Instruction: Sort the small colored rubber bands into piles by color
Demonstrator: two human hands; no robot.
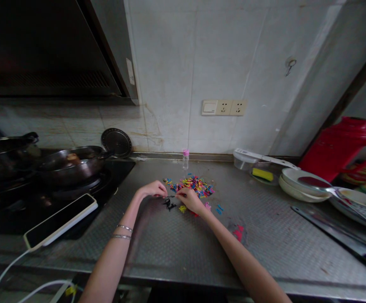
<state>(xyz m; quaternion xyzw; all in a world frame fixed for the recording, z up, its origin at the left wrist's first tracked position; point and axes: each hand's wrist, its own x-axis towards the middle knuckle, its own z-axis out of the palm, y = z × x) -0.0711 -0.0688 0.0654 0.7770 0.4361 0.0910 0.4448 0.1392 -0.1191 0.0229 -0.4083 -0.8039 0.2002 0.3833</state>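
Note:
A heap of small multicoloured clips (197, 185) lies on the metal counter. In front of it are smaller groups: black clips (169, 204), yellow clips (183, 208), pink clips (207, 205) and blue clips (219, 209). My left hand (156, 189) is closed at the heap's left side, above the black clips. Close to its right, my right hand (188, 198) pinches at the heap's front edge. A small dark piece shows between the two hands' fingertips; which hand grips it is hard to tell. A clear bottle with a pink cap (185, 159) stands behind the heap.
Pans (72, 166) sit on the stove at left, with a phone (61, 221) on its front edge. To the right are a yellow sponge (263, 174), stacked bowls (303, 185), a long knife (328, 231) and a red thermos (337, 147). A bag with red pieces (239, 232) lies near my right forearm.

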